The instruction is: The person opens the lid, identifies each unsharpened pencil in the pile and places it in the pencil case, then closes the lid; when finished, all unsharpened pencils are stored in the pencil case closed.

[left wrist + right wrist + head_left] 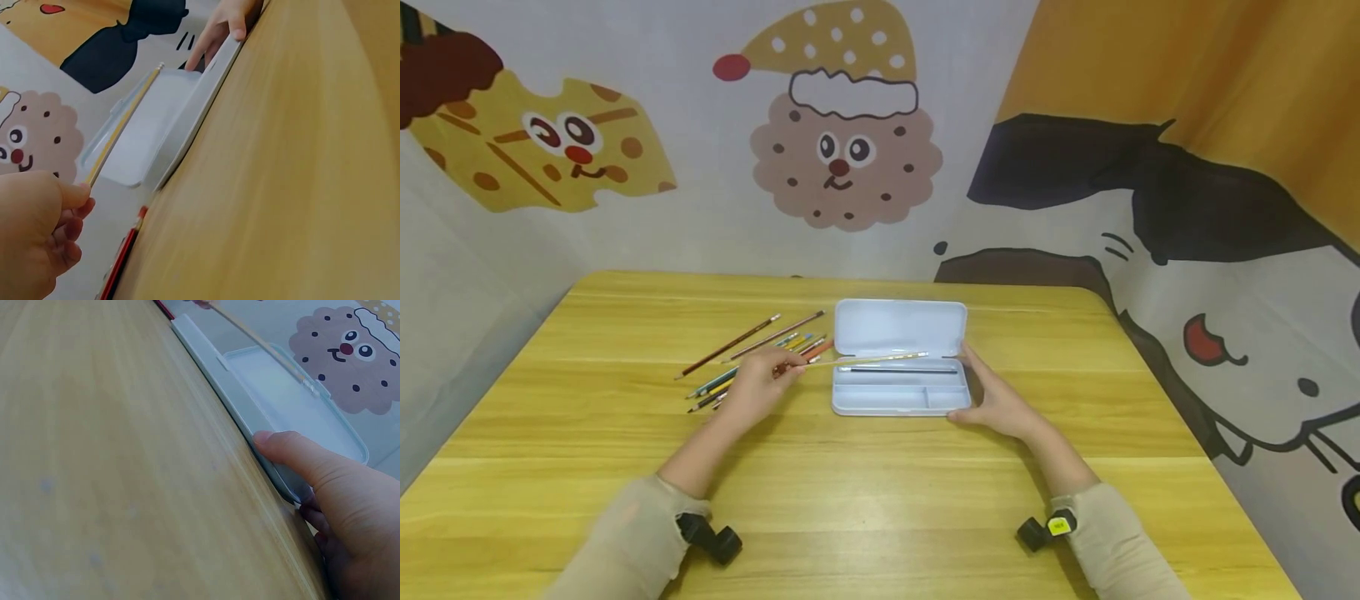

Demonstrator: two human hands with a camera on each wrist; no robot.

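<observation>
My left hand [760, 385] pinches a yellow pencil [874, 360] by one end, between thumb and fingers. The pencil's other end, with a pale tip, reaches rightward over the open white pencil case [880, 412]. Inside the case, a dark pencil [906, 371] lies along the rear compartment; the front part is split by a divider. The raised lid [901, 327] leans back behind it. My right hand [1000, 402] holds the case's right end, with the thumb [281, 445] at the front corner and the fingers toward the back.
Left of the case lies a loose pile of pencils [718, 385] in several colours, partly under my left hand. Two pencils, one of them dark red [730, 346], lie apart behind the pile. A printed cloth [700, 242] hangs behind the wooden table [880, 517].
</observation>
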